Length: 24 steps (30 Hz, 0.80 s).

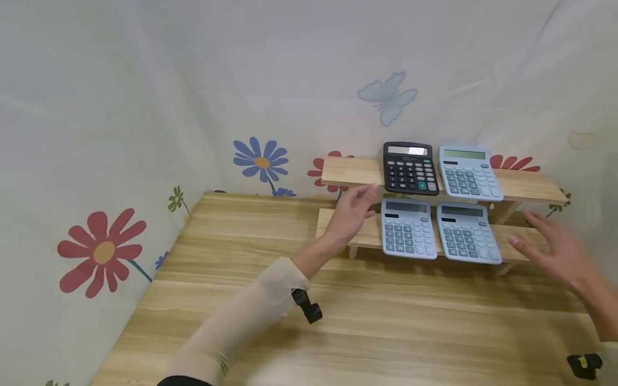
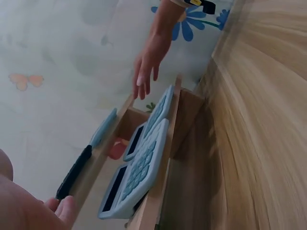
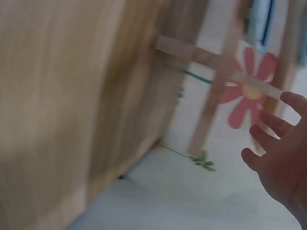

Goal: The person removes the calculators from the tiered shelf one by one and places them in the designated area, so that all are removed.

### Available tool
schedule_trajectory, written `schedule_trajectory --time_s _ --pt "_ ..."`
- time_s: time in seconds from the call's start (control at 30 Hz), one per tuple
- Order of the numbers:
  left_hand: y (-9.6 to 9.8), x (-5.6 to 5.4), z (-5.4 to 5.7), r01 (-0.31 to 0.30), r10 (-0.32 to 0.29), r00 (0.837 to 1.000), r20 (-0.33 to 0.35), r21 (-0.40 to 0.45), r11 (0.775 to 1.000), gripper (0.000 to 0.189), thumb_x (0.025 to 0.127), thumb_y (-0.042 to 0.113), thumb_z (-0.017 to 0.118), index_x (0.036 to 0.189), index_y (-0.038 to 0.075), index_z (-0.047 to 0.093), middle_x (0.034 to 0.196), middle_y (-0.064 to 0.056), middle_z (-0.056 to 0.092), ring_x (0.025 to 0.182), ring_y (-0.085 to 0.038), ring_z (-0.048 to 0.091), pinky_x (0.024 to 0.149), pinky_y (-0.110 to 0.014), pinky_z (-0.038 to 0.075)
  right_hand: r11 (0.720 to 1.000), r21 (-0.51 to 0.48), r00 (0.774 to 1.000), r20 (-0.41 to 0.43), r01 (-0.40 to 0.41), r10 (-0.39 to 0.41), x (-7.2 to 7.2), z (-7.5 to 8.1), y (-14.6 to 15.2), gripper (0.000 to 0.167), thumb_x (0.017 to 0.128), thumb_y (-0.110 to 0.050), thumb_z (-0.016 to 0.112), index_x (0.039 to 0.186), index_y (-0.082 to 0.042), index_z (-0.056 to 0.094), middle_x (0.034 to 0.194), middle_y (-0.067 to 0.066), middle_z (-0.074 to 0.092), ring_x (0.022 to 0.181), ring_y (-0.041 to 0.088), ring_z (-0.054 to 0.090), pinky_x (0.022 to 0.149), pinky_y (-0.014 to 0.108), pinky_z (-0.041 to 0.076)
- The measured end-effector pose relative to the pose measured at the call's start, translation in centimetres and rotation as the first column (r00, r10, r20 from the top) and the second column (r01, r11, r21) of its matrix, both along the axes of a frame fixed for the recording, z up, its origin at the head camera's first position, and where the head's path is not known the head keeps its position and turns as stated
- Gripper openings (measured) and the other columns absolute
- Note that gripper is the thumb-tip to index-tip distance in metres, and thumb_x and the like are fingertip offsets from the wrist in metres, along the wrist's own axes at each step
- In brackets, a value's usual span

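A black calculator (image 1: 411, 170) and a light blue calculator (image 1: 470, 172) lean side by side on the upper shelf of a wooden stand. Below them, two more light blue calculators, a left one (image 1: 408, 229) and a right one (image 1: 468, 232), rest on the lower shelf. Close to the black calculator's lower left corner is my left hand (image 1: 351, 212), fingers loosely bent; whether they touch it, I cannot tell. My right hand (image 1: 560, 249), slightly blurred, hovers by the stand's right end with fingers spread and nothing held. In the right wrist view the right hand (image 3: 283, 163) appears apart from the shelves.
The two-tier wooden stand (image 1: 352, 170) is set at the back of a wood-grain table (image 1: 386, 321). Behind it hangs a pale flower-printed cloth (image 1: 289, 64). Each sleeve carries a small black device, the left one (image 1: 306, 306) near the wrist.
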State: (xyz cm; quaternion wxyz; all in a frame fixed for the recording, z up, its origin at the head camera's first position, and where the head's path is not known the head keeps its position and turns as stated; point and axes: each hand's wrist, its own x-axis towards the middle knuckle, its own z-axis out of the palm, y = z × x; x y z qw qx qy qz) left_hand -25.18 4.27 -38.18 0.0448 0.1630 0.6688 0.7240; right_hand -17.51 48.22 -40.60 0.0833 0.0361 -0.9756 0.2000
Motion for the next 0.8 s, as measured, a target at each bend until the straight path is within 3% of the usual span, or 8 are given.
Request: schedule_trajectory --time_s 0.17,0.37,0.57,0.8 --pt "2.0 -0.5 -0.7 -0.018 0.011 0.993 0.12 0.057 0.998 0.059 0.104 0.052 0.065 0.144 0.009 0.062 0.14 -0.013 0.064 0.131 -0.031 0.064 0.106 -0.042 0.056 1.0 -0.015 0.999 0.034 -0.002 0.002 -0.9 -1.7 0.9 0.086 0.107 -0.045 0.055 0.165 0.005 0.017 0.163 0.045 0.013 0.143 0.072 0.014 0.108 0.089 0.012" --pt "3.8 -1.2 -0.9 -0.014 -0.006 0.978 0.208 0.094 0.995 0.071 0.103 0.051 0.068 0.151 0.002 0.052 0.14 -0.02 0.064 0.13 -0.037 0.064 0.102 -0.034 0.058 0.999 -0.038 0.998 0.064 0.008 -0.006 -1.4 -3.2 1.6 0.083 0.108 -0.046 0.05 0.163 0.008 0.018 0.162 0.046 0.011 0.142 0.073 0.015 0.109 0.089 0.013" --pt "5.4 -2.0 -0.8 -0.053 0.019 0.962 0.274 0.117 0.992 0.066 0.106 0.042 0.066 0.15 -0.005 0.049 0.135 -0.022 0.067 0.12 -0.029 0.07 0.096 -0.032 0.061 0.999 -0.05 0.997 0.078 -0.01 0.013 -1.8 -3.9 1.9 0.082 0.109 -0.045 0.05 0.163 0.009 0.018 0.164 0.044 0.007 0.142 0.073 0.014 0.108 0.089 0.014" --pt "6.3 -2.5 -0.7 -0.099 0.041 0.944 0.326 0.164 0.981 0.044 0.108 0.032 0.066 0.133 -0.003 0.062 0.109 -0.013 0.076 0.107 -0.024 0.075 0.094 -0.032 0.062 1.0 -0.025 0.998 0.067 -0.004 0.006 -2.2 -4.3 1.7 0.081 0.108 -0.047 0.051 0.162 0.008 0.024 0.164 0.045 0.01 0.143 0.071 0.014 0.108 0.088 0.015"
